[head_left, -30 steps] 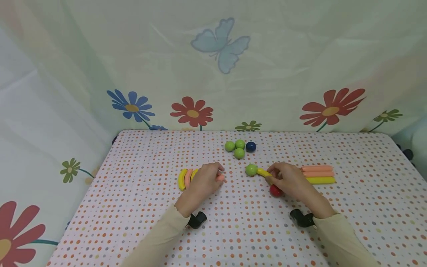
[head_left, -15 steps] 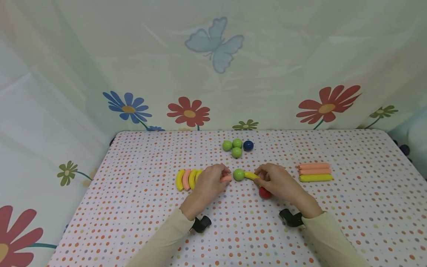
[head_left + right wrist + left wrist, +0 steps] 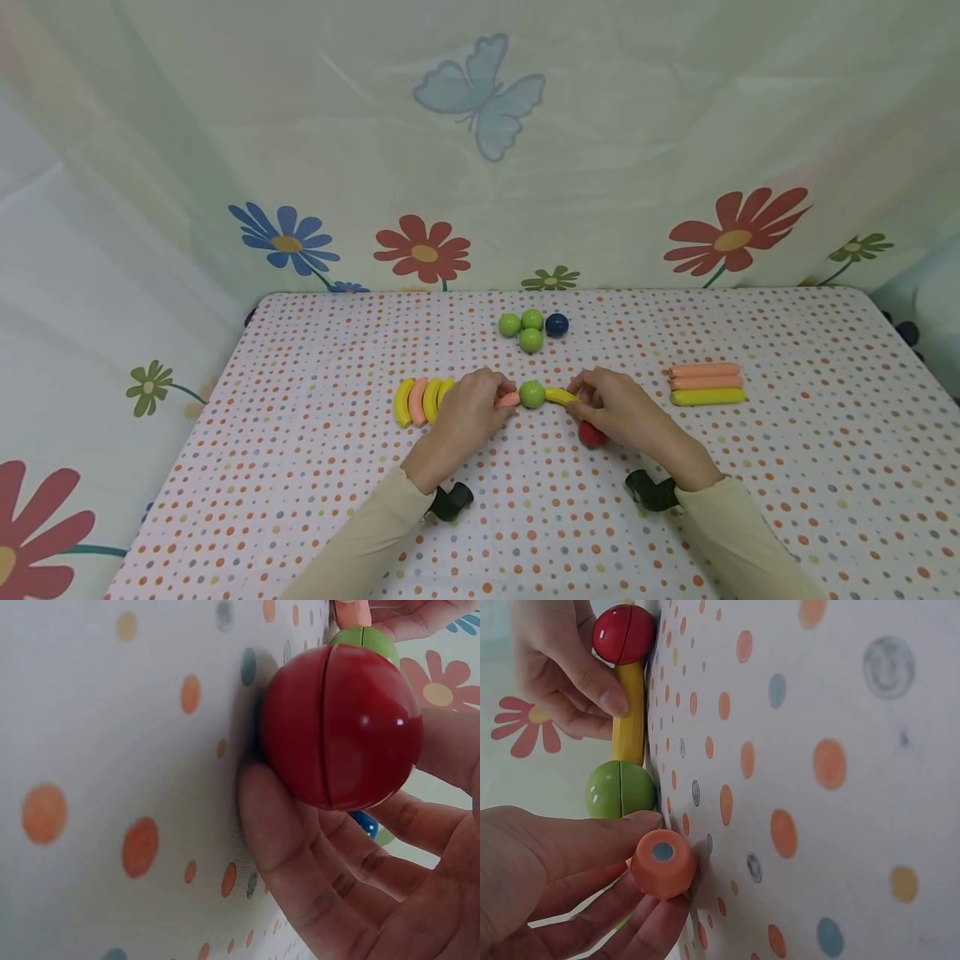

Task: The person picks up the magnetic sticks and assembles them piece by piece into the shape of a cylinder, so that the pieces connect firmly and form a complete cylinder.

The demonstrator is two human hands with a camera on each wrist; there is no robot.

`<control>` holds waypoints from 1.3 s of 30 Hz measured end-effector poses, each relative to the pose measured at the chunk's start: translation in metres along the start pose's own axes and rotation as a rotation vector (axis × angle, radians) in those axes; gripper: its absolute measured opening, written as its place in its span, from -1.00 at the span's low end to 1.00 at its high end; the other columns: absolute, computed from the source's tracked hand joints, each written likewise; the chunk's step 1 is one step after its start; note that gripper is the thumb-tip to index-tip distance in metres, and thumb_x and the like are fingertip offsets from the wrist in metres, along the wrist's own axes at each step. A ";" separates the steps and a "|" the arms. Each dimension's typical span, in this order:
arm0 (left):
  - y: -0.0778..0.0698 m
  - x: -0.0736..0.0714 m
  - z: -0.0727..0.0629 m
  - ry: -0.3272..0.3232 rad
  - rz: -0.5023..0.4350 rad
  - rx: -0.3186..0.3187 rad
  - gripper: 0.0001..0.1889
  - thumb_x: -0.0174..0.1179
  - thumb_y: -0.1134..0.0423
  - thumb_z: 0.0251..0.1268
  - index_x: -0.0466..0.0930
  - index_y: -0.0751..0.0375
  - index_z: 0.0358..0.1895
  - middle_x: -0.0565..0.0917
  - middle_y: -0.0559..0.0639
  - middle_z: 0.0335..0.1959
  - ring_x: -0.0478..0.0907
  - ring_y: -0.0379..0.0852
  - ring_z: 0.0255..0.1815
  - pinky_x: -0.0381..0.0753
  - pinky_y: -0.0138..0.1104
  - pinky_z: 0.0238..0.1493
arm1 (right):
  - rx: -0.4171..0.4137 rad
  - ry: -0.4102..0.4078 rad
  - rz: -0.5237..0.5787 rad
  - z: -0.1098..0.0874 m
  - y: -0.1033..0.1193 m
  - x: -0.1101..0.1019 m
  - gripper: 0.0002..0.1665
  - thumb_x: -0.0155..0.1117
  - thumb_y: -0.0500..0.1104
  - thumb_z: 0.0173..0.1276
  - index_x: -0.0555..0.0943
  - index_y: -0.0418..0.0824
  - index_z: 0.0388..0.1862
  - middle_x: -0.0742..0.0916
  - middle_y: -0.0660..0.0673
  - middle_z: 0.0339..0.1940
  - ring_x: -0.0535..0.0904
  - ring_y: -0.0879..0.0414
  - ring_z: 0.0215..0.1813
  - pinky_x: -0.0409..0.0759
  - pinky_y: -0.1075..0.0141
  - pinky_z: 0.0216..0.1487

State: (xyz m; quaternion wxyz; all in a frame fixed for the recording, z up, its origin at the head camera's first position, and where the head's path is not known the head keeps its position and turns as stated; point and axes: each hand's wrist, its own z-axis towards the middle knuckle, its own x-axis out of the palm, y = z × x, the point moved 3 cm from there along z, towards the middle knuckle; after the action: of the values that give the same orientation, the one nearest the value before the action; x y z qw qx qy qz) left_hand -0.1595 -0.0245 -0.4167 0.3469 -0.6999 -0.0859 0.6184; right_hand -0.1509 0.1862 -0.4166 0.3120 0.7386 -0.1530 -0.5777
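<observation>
My left hand (image 3: 467,408) pinches a short salmon-pink rod (image 3: 507,400) between thumb and fingers. In the left wrist view its flat end (image 3: 664,862) shows a grey-blue dot. Right at the rod's other end sits a green ball (image 3: 532,394). A curved yellow rod (image 3: 558,395) runs from that ball to a shiny red ball (image 3: 592,434). My right hand (image 3: 626,408) pinches this yellow rod, its thumb along the side in the left wrist view. The red ball (image 3: 341,727) hides most of the yellow rod in the right wrist view.
Curved yellow and pink rods (image 3: 417,402) lie in a row beside the left hand, partly covered by it. Several green balls (image 3: 531,340) and a dark blue ball (image 3: 557,325) cluster at the back. Straight pink rods (image 3: 705,382) and a yellow one (image 3: 708,397) lie right.
My right hand has moved left with the yellow rod and its two balls, bringing the green ball up to the pink rod. My left hand has shifted slightly right.
</observation>
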 end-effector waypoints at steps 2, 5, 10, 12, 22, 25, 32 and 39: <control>0.000 0.000 0.001 0.005 0.001 0.001 -0.79 0.46 0.33 0.34 0.77 0.29 -0.01 0.71 0.06 -0.17 0.48 -0.20 -0.36 0.51 -0.42 -0.35 | 0.004 0.004 -0.003 0.001 -0.001 0.000 -0.72 0.40 -0.22 0.47 0.66 -0.41 0.01 0.65 -0.08 -0.32 0.51 0.11 -0.34 0.49 0.26 -0.36; 0.000 0.000 0.002 0.013 0.004 0.004 -0.79 0.45 0.32 0.35 0.77 0.28 -0.01 0.70 0.06 -0.17 0.48 -0.20 -0.35 0.50 -0.42 -0.34 | 0.007 0.011 -0.004 0.001 -0.002 -0.001 -0.72 0.39 -0.22 0.47 0.66 -0.41 0.02 0.65 -0.08 -0.32 0.52 0.11 -0.34 0.49 0.26 -0.37; -0.001 0.000 0.003 0.016 0.014 0.016 -0.78 0.45 0.31 0.34 0.77 0.28 -0.01 0.70 0.05 -0.16 0.49 -0.18 -0.34 0.51 -0.41 -0.32 | 0.007 0.012 -0.002 0.002 -0.003 -0.001 -0.71 0.39 -0.22 0.48 0.65 -0.40 0.03 0.64 -0.08 -0.33 0.50 0.12 -0.36 0.48 0.27 -0.39; -0.001 0.001 0.003 0.016 0.015 0.020 -0.78 0.46 0.32 0.34 0.77 0.28 -0.01 0.71 0.05 -0.15 0.49 -0.18 -0.33 0.51 -0.40 -0.31 | 0.012 0.004 -0.008 0.002 -0.002 -0.002 -0.71 0.40 -0.22 0.47 0.65 -0.39 0.04 0.64 -0.08 -0.33 0.51 0.12 -0.37 0.48 0.26 -0.39; -0.008 -0.001 0.009 0.058 -0.046 0.030 -0.82 0.41 0.28 0.41 0.76 0.30 -0.05 0.69 0.01 -0.25 0.54 -0.20 -0.41 0.53 -0.42 -0.36 | 0.024 -0.049 -0.077 0.000 0.000 -0.006 -0.74 0.46 -0.21 0.41 0.73 -0.35 -0.01 0.69 -0.11 -0.25 0.60 0.08 -0.28 0.56 0.19 -0.27; -0.014 0.000 0.015 0.055 -0.032 0.035 -0.77 0.36 0.21 0.46 0.76 0.31 -0.01 0.71 0.04 -0.16 0.64 -0.13 -0.24 0.63 -0.38 -0.24 | 0.054 -0.071 -0.076 -0.006 -0.005 -0.010 -0.74 0.47 -0.22 0.40 0.73 -0.35 -0.03 0.70 -0.10 -0.27 0.59 0.08 -0.30 0.54 0.21 -0.29; -0.026 -0.001 0.039 -0.039 0.118 0.200 -0.67 0.25 0.35 0.52 0.59 0.41 0.24 0.53 0.17 0.21 0.50 -0.02 0.13 0.64 -0.32 0.03 | 0.075 -0.064 -0.076 -0.017 -0.017 -0.015 -0.70 0.46 -0.19 0.41 0.71 -0.37 -0.01 0.66 -0.04 -0.37 0.54 0.12 -0.38 0.48 0.25 -0.38; -0.032 0.007 0.060 0.041 0.387 0.279 -0.59 0.09 0.45 0.58 0.48 0.38 0.41 0.45 0.19 0.41 0.42 0.04 0.42 0.68 -0.36 0.09 | 0.100 -0.063 -0.079 -0.021 -0.019 -0.015 -0.72 0.48 -0.22 0.40 0.71 -0.37 -0.01 0.66 -0.05 -0.35 0.51 0.13 -0.40 0.47 0.25 -0.38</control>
State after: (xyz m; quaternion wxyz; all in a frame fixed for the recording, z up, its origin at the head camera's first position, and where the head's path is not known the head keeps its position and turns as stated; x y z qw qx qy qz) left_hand -0.2031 0.0261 -0.4033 0.3170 -0.6610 0.1430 0.6649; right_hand -0.1376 0.2154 -0.4151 0.2468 0.7402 -0.1622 -0.6040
